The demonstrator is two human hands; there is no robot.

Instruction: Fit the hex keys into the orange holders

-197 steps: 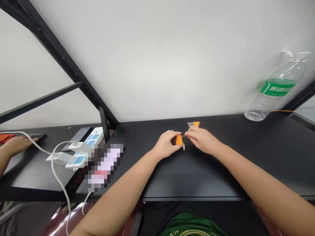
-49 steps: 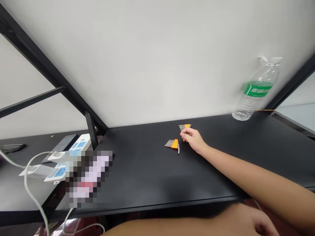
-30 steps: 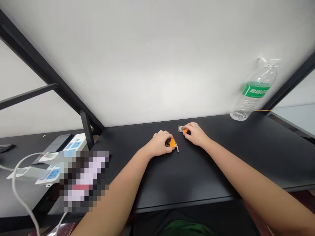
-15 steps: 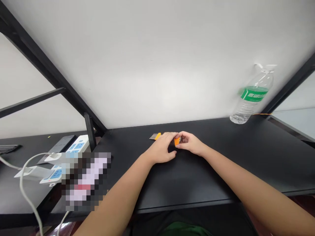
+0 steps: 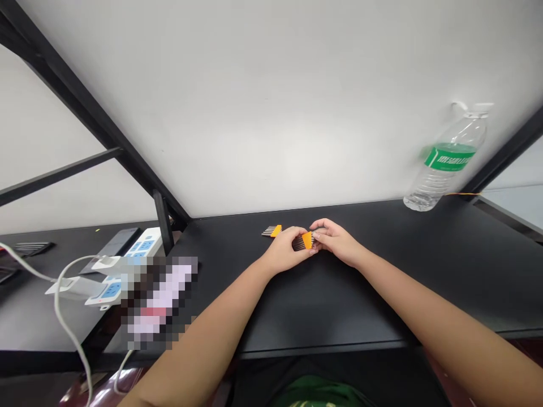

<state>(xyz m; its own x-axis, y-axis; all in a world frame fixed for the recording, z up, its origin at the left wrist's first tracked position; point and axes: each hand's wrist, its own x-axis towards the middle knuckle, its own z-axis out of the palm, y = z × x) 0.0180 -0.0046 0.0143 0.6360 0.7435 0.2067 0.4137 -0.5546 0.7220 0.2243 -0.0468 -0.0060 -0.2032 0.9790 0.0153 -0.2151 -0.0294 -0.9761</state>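
Near the back of the black desk, both hands meet at a row of thin dark metallic rods crossed by an orange band (image 5: 307,240). My left hand (image 5: 286,249) is closed round it, thumb below and fingers above. At the rods' right end, my right hand (image 5: 333,240) pinches with thumb and fingertips, the index finger raised. Beyond my left hand, more thin rods with an orange strip (image 5: 272,231) lie on the desk. My left hand covers the space between the two parts, so I cannot tell whether they are joined.
A clear water bottle (image 5: 449,158) with a green label stands at the back right by the wall. On the left are a white power strip (image 5: 146,243) with plugs and cables, a blurred-out item (image 5: 163,299) and a black frame post (image 5: 163,220).
My left hand has turned and its fingers wrap the rods, showing more of the orange band. My right index finger has lifted. The view has shifted slightly left.
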